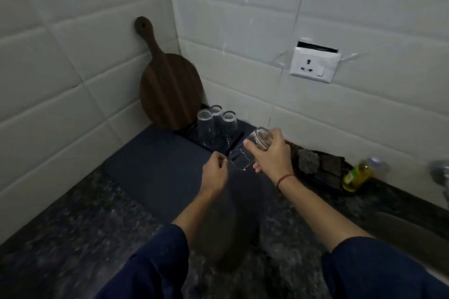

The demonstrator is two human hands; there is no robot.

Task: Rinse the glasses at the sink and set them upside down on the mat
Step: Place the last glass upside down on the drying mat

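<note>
While three glasses (213, 126) stand by the board (170, 85) in the corner, the right hand (272, 155) grips a tilted glass (239, 161) above the mat's (150, 165) far edge, and the left hand (215, 173), fingers loosely curled, sits at its lower end, contact unclear.

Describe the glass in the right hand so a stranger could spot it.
Find the white socket on the right wall; below it, the right hand hovers by the dark mat. The glass sits tilted in its fingers, while three others stand upside down in the corner by the board.
</note>
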